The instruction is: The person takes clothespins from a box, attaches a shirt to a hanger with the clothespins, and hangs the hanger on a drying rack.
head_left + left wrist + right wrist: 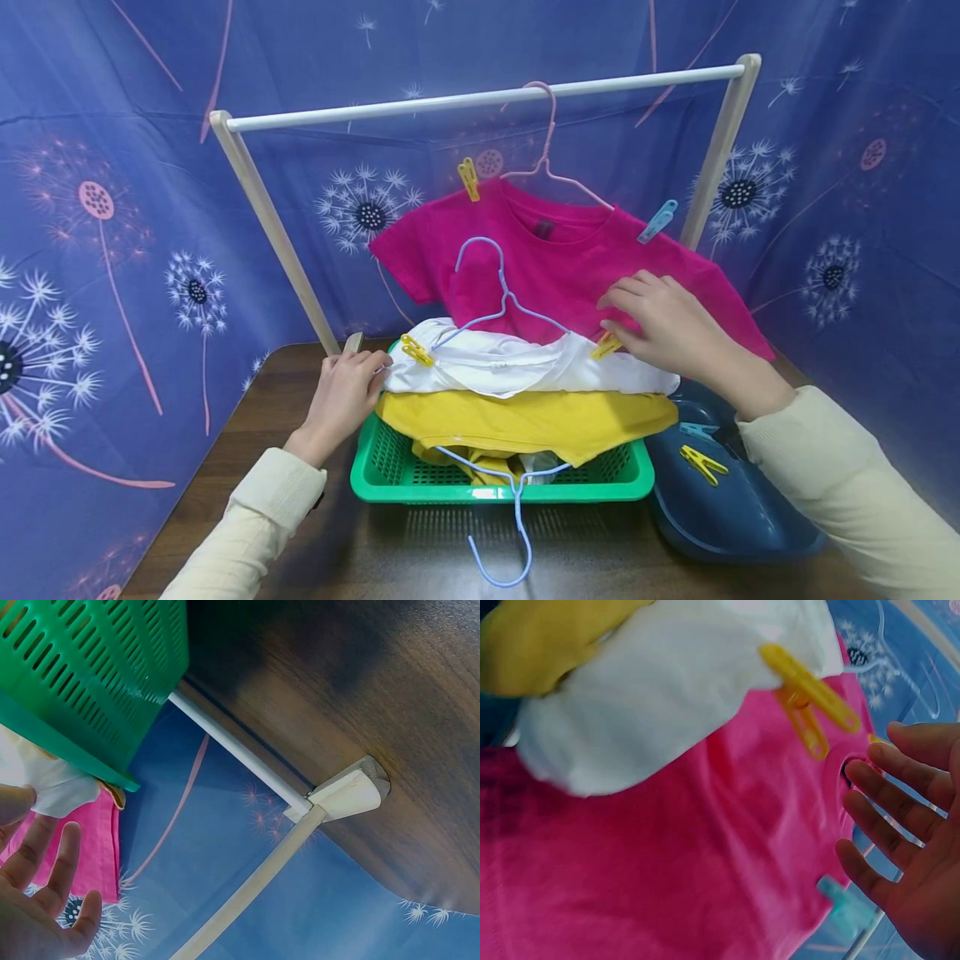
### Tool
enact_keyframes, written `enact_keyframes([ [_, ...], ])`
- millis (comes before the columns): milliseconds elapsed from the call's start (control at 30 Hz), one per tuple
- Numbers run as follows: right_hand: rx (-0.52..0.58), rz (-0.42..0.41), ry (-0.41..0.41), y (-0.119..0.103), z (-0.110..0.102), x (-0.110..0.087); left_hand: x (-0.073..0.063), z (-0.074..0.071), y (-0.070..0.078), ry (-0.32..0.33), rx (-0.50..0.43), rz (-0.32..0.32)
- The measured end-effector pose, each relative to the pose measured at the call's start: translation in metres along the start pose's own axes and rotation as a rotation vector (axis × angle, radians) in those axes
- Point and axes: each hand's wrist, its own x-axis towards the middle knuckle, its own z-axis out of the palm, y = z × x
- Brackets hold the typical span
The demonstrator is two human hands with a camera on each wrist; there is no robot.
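Note:
My left hand (341, 396) is at the left end of a white T-shirt (480, 354), its thumb and finger pinching the cloth edge in the left wrist view. My right hand (660, 321) hovers near the shirt's right shoulder, fingers loosely bent and apart, holding nothing. A yellow clothespin (802, 697) clips the shoulder beside it; another yellow clothespin (417, 351) clips the left shoulder. A blue hanger (502, 292) rises from the white shirt's neck. Behind, a magenta T-shirt (435, 242) hangs on a pink hanger (551, 133), with a yellow clothespin (468, 179) and a blue clothespin (657, 222).
Under the white shirt, yellow cloth (525, 417) lies over a green basket (502, 492). Another blue hanger (517, 517) sticks out in front. A dark blue tub (742, 517) at right holds clothespins. A white rail (337, 114) on wooden posts stands behind.

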Motion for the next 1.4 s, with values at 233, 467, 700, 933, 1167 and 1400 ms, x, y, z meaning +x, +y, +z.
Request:
enact_keyframes([
  [233, 0.011, 0.041, 0.054, 0.018, -0.003, -0.02, -0.001, -0.001, 0.0, 0.0, -0.001, -0.004],
  [467, -0.005, 0.085, 0.084, 0.031, -0.003, -0.04, -0.001, -0.003, 0.001, -0.013, 0.0, -0.01],
  [700, -0.02, 0.137, 0.06, 0.04, 0.001, -0.061, -0.001, -0.004, 0.002, -0.018, -0.006, -0.016],
  [933, -0.01, 0.125, 0.025, 0.05, 0.015, -0.083, -0.002, -0.003, 0.002, -0.021, -0.011, -0.018],
  [1167, -0.028, 0.115, -0.06, 0.056, 0.032, -0.1, -0.002, -0.003, 0.0, -0.02, -0.007, -0.018],
  [1400, -0.052, 0.129, -0.213, 0.059, 0.046, -0.117, -0.002, -0.002, 0.001, -0.016, -0.017, -0.009],
])
